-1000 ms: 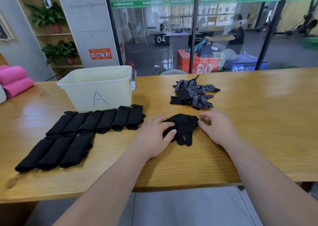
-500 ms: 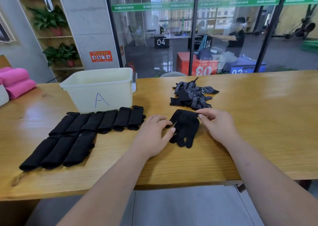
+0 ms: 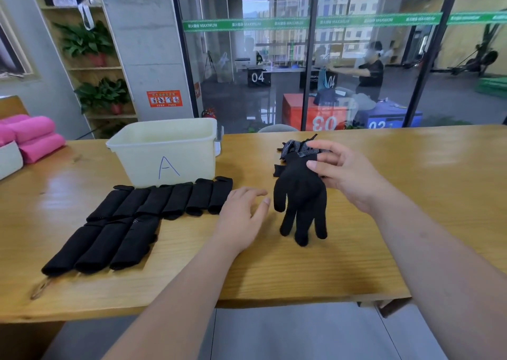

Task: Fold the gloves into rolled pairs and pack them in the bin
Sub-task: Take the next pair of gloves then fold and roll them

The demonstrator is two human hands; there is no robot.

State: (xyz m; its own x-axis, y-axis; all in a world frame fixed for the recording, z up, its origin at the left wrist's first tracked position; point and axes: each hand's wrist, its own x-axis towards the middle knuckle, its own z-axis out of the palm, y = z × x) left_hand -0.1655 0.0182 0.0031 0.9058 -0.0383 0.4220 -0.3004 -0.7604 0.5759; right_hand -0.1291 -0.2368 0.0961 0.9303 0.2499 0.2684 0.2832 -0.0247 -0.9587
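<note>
Bench [image 3: 274,272]: smooth varnished wood with a glossy sheen. Cloth will probably slide easily on it.
Left hand [image 3: 241,217]: it lies open and low at the bench, fingers relaxed and holding nothing, just left of the hanging glove.
Near rolls [image 3: 101,246]: three black rolled pairs lie side by side on your left. They are soft knit cylinders, touching one another.
Glove [image 3: 300,195]: a black knit glove hangs cuff up with its five tips pointing down near the bench. You cannot tell if they touch it.
Right hand [image 3: 348,178]: your fingers [image 3: 318,167] pinch the glove at its cuff end.
Handling: the glove looks light, limp and stretchy, with no shape of its own. The cuff is probably the best place to hold it, and a roll may spring open unless the cuff is tucked over it.
Far rolls [image 3: 175,199]: six more rolled pairs sit in a row just in front of the bin.
Loose pile [image 3: 295,148]: crumpled gloves with grey dotted faces lie behind the held glove. The dots will likely grip and cling.
Bin [image 3: 137,162]: a pale, stiff plastic tub marked "A". Its inside is hard to judge from here.
</note>
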